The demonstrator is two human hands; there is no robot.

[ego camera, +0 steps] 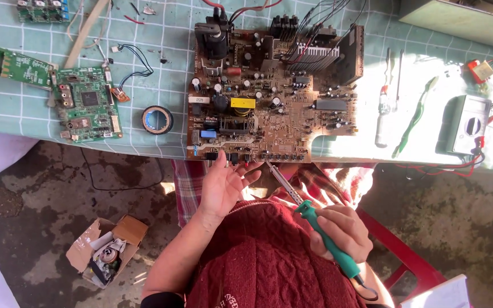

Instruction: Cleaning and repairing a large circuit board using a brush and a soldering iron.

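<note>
A large brown circuit board (269, 97) crowded with components lies on the checked table, its near edge overhanging toward me. My left hand (223, 185) reaches under that near edge, palm up, fingers spread and touching the board's underside. My right hand (343, 231) grips a soldering iron with a green handle (329, 242). The iron's metal shaft (281, 179) slants up-left, with its tip at the board's front edge.
A small green circuit board (84, 102) and a roll of black tape (157, 120) lie left of the big board. Screwdrivers (384, 108), a green tool (415, 117) and a multimeter (468, 125) sit to the right. On the floor stands an open cardboard box (106, 251).
</note>
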